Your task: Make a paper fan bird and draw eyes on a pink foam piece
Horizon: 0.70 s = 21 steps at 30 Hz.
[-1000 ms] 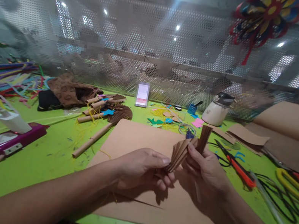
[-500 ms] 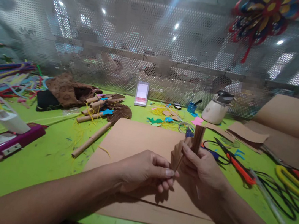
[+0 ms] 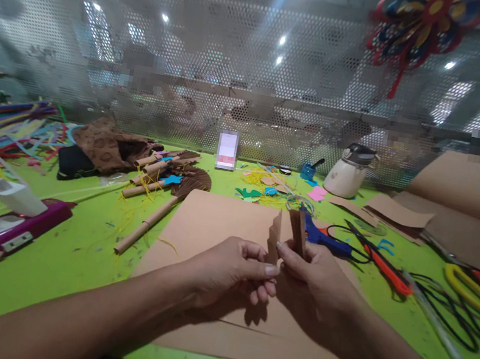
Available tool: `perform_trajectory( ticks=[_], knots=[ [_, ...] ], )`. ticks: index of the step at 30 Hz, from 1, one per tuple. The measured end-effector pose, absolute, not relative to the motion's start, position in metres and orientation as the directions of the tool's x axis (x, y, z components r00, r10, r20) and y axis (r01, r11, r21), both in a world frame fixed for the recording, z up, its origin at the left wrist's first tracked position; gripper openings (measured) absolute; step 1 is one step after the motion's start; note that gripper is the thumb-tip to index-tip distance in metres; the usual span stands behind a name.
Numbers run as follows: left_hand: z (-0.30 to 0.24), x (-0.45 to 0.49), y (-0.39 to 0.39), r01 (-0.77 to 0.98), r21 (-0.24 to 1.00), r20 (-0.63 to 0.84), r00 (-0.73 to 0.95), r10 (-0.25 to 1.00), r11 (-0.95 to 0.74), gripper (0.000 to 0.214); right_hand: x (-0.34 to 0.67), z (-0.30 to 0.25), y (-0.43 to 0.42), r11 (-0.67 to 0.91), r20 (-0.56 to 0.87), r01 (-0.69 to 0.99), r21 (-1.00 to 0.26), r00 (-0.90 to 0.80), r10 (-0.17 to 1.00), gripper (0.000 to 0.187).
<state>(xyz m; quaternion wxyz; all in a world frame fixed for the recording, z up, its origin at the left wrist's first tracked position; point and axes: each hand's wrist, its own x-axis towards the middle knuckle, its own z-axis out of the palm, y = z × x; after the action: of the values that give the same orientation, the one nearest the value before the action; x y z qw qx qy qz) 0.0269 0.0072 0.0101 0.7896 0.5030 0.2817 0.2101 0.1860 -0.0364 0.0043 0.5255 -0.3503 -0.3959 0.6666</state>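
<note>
Between my two hands is a piece of pleated brown paper, part folded into a narrow stack and part fanned out. My right hand is closed around the folded stack, thumb on its near side. My left hand pinches the lower end of the fanned part between thumb and fingers. Both hands are just above a large sheet of brown kraft paper on the green table. A blue glue gun lies just beyond my right hand.
Rolled paper sticks with pleated brown fans lie left of the sheet. Scissors with orange handles and a black cable are at right. A purple power strip sits at left; a white jug and a phone stand at the back.
My right hand has moved slightly left and tilted the folded stack, bringing it closer to my left hand. The glue gun behind shows more now.
</note>
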Motion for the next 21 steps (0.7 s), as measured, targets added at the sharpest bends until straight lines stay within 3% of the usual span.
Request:
perform_trajectory(
  ticks=[15, 21],
  knots=[
    [0.012, 0.027, 0.007, -0.034, 0.932, -0.244, 0.677, 0.694, 0.362, 0.027, 0.184, 0.009, -0.041, -0.126, -0.071, -0.372, -0.920, -0.157, 0.985, 0.021],
    [0.013, 0.026, 0.008, -0.006, 0.930, -0.265, 0.681, 0.683, 0.367, 0.020, 0.195, 0.003, -0.033, -0.043, -0.050, -0.169, -0.985, 0.038, 0.998, 0.026]
  ],
)
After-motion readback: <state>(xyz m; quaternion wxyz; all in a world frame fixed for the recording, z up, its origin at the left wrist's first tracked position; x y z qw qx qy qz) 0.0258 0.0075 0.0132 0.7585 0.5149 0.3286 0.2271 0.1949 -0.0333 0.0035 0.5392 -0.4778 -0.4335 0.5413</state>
